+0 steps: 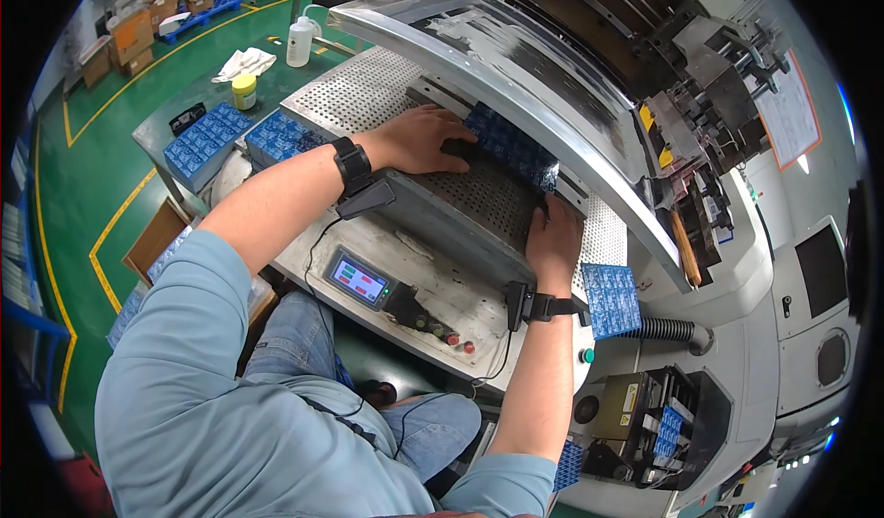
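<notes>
A blue patterned panel [513, 148], which looks like a printed circuit board sheet, lies on a dark perforated block under a raised metal-framed screen [516, 67]. At the panel's left end, the fingertips of my left hand [419, 140] reach its edge, with the thumb apart on the block. My right hand [555, 240] rests by the near right corner, fingers stretched toward the panel and partly bunched in view. Neither hand is wrapped round anything. Both wrists carry black straps with small devices and cables.
Stacks of blue panels [207, 145] stand on the left side table beside a yellow-lidded jar [244, 92] and a clear bottle [299, 41]. A touch screen [357, 277] and red buttons sit in front. Another blue panel [611, 301] lies at the right, near a wooden-handled tool [685, 249].
</notes>
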{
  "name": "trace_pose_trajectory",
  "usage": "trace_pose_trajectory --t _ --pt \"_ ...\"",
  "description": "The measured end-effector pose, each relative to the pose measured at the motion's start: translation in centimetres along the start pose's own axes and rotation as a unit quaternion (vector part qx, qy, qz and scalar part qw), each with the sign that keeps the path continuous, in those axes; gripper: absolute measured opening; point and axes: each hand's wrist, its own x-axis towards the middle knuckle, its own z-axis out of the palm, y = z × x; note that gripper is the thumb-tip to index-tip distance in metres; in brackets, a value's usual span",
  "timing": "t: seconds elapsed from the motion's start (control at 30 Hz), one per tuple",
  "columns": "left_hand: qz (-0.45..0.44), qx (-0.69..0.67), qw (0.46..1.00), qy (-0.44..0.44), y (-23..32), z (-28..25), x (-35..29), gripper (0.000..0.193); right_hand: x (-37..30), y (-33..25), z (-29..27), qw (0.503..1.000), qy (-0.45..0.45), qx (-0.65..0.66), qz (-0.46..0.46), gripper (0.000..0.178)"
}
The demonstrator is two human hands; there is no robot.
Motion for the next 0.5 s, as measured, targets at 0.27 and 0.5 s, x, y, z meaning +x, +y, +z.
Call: trace_pose_trajectory --t 0.27,0.5 --pt "0.013 0.007 1.0 0.009 0.0 0.13 -0.07 0.057 -0.01 -0.04 0.13 1.0 0.005 0.001 0.006 0.035" --pt "0.009 0.01 1.0 0.01 0.35 0.0 -0.08 0.056 -0.1 0.23 0.01 1.0 0.009 -0.004 -0.014 0.034"
